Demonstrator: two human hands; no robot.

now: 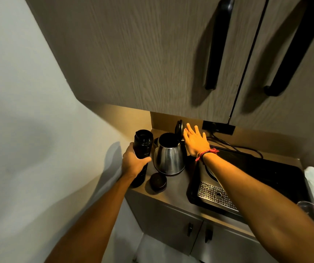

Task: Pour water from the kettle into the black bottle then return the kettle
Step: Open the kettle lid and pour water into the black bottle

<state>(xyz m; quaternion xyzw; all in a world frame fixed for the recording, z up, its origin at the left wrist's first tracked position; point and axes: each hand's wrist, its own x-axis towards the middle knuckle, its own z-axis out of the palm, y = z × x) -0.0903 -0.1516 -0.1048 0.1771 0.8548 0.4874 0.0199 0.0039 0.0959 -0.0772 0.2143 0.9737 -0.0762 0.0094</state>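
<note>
Left hand (134, 161) wraps the uncapped black bottle (142, 149), w/ kettle (169, 155) at its 3 o'clock, lid up. Right hand (196, 140), fingers spread, reaches kettle's handle side. Pour and return prob. both left.

A black tray (277, 175) with a perforated drain plate (214, 194) sits under cupboards (152, 54).
</note>
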